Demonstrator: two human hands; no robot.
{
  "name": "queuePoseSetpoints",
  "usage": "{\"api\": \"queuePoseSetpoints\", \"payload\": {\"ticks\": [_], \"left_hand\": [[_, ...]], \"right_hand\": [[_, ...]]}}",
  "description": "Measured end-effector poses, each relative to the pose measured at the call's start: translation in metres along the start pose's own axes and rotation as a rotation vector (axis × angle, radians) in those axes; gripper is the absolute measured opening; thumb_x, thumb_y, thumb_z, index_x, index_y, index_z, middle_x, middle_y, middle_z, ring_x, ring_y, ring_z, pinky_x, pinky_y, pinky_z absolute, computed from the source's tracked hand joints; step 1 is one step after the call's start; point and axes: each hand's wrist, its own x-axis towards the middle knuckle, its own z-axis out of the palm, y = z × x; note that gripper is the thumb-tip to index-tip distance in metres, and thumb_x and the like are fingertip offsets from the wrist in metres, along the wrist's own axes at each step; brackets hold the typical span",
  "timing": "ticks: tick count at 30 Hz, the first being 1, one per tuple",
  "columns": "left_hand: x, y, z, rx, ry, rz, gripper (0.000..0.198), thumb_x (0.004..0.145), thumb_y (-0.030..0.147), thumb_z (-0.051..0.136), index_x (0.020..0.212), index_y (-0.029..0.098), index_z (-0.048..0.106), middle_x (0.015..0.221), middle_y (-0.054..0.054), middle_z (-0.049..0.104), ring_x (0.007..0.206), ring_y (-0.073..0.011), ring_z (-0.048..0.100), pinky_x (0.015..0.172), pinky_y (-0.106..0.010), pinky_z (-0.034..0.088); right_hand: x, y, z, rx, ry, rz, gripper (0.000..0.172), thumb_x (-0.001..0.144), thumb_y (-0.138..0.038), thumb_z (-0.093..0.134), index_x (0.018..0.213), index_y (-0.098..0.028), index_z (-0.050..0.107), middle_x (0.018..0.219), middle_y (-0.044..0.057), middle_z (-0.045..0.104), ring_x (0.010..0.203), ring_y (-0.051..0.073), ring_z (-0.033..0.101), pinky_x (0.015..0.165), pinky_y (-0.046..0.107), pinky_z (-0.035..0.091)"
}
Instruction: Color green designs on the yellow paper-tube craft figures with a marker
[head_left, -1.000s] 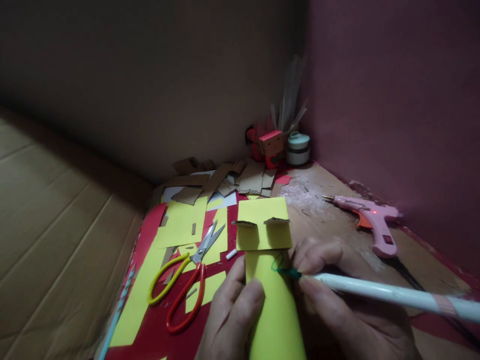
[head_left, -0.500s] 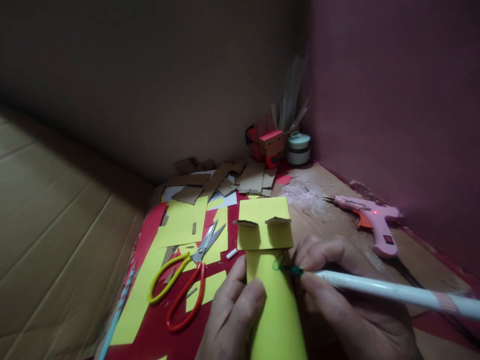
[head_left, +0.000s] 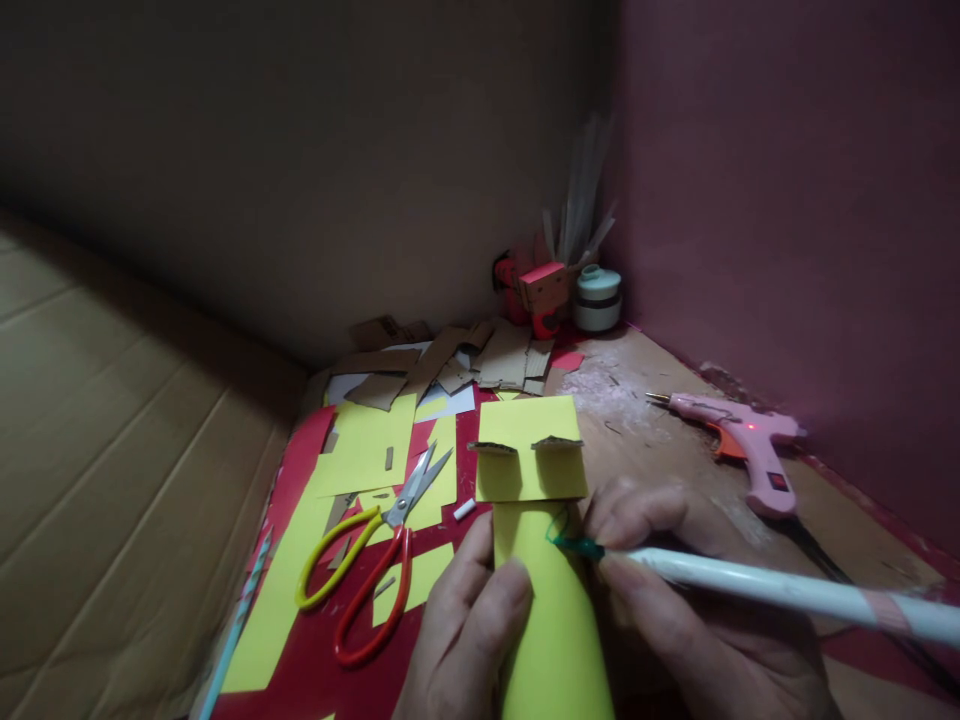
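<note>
A yellow paper tube figure [head_left: 555,620] stands in front of me, topped by a square yellow head [head_left: 525,420] with two small cardboard-edged flaps. My left hand [head_left: 469,630] is wrapped round the tube's left side, thumb pressed on its front. Pinched in my right hand [head_left: 697,590] is a white pen [head_left: 765,585] with a green tip. That tip touches the upper right of the tube, where a thin green looped outline shows. To the left, scissors [head_left: 399,510] with one yellow and one red handle lie with blades parted.
A pink glue gun [head_left: 750,440] with a lit red light lies at the right, its cord running toward me. Cardboard scraps [head_left: 442,362] and yellow paper pieces [head_left: 367,440] cover the left and back. A small red box figure [head_left: 544,295] and a lidded pot [head_left: 598,300] stand behind.
The pen has shifted very slightly, its tip still at the green outline on the tube. My left hand and the yellow figure have stayed nearly in place.
</note>
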Motion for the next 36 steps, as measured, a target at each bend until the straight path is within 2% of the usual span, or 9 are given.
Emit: {"api": "queuePoseSetpoints", "payload": {"ticks": [4,8,10,15,17,24,28,36], "left_hand": [[0.003,-0.003,-0.004,0.037,0.026,0.007,0.071,0.078,0.056,0.083,0.137,0.02,0.069,0.132,-0.016,0.078,0.122,-0.0425,0.073,0.084,-0.041,0.066],[0.003,-0.005,-0.006,0.028,0.027,0.006,0.068,0.079,0.055,0.082,0.137,0.022,0.07,0.13,-0.015,0.079,0.124,-0.0418,0.072,0.087,-0.041,0.066],[0.003,-0.005,-0.006,0.026,0.038,-0.002,0.066,0.079,0.053,0.083,0.137,0.023,0.071,0.13,-0.014,0.08,0.125,-0.0413,0.072,0.087,-0.041,0.066],[0.006,-0.002,-0.006,0.021,0.004,0.023,0.064,0.075,0.049,0.085,0.132,0.023,0.073,0.12,-0.014,0.083,0.119,-0.0411,0.074,0.089,-0.042,0.065],[0.005,-0.002,-0.004,0.024,-0.004,0.022,0.066,0.076,0.051,0.084,0.134,0.023,0.072,0.119,-0.014,0.083,0.118,-0.041,0.075,0.09,-0.043,0.065],[-0.004,-0.001,0.0,0.032,0.03,-0.058,0.072,0.082,0.062,0.078,0.142,0.024,0.066,0.134,-0.016,0.077,0.123,-0.0389,0.072,0.088,-0.04,0.064],[-0.003,0.0,0.001,0.045,0.032,-0.031,0.069,0.082,0.061,0.079,0.139,0.024,0.068,0.136,-0.015,0.076,0.126,-0.04,0.071,0.087,-0.038,0.064],[-0.002,-0.003,0.0,0.048,0.04,-0.006,0.068,0.081,0.057,0.08,0.139,0.023,0.068,0.129,-0.013,0.08,0.115,-0.0379,0.076,0.084,-0.038,0.066]], "right_hand": [[-0.001,0.0,-0.003,-0.03,-0.035,0.004,0.01,0.105,-0.027,0.061,0.099,-0.032,0.066,0.087,0.0,0.067,0.068,0.016,0.065,0.061,0.025,0.058],[-0.004,-0.001,-0.003,-0.063,0.055,0.101,0.009,0.104,-0.034,0.063,0.096,-0.031,0.066,0.069,-0.001,0.061,0.054,0.016,0.057,0.049,0.026,0.051],[-0.006,-0.001,-0.004,-0.071,0.052,0.113,0.008,0.104,-0.035,0.062,0.097,-0.031,0.065,0.063,-0.002,0.059,0.051,0.017,0.056,0.047,0.027,0.05],[-0.004,0.006,-0.009,-0.036,-0.038,0.05,0.006,0.105,-0.029,0.061,0.102,-0.034,0.065,0.067,-0.002,0.065,0.054,0.017,0.062,0.048,0.027,0.054],[-0.003,0.008,-0.011,-0.036,-0.038,0.05,0.008,0.105,-0.028,0.061,0.104,-0.034,0.065,0.069,-0.002,0.066,0.054,0.017,0.062,0.049,0.027,0.054],[-0.004,0.008,-0.011,-0.048,-0.038,0.053,0.007,0.106,-0.029,0.059,0.104,-0.033,0.064,0.069,-0.003,0.064,0.054,0.016,0.061,0.049,0.025,0.053],[-0.003,0.005,-0.008,-0.091,0.005,0.04,0.006,0.104,-0.029,0.062,0.1,-0.032,0.065,0.07,-0.002,0.064,0.054,0.016,0.06,0.049,0.026,0.054],[0.0,0.002,-0.007,-0.085,-0.034,-0.058,0.01,0.104,-0.023,0.06,0.1,-0.032,0.064,0.084,-0.001,0.064,0.061,0.014,0.06,0.054,0.023,0.055]]}}
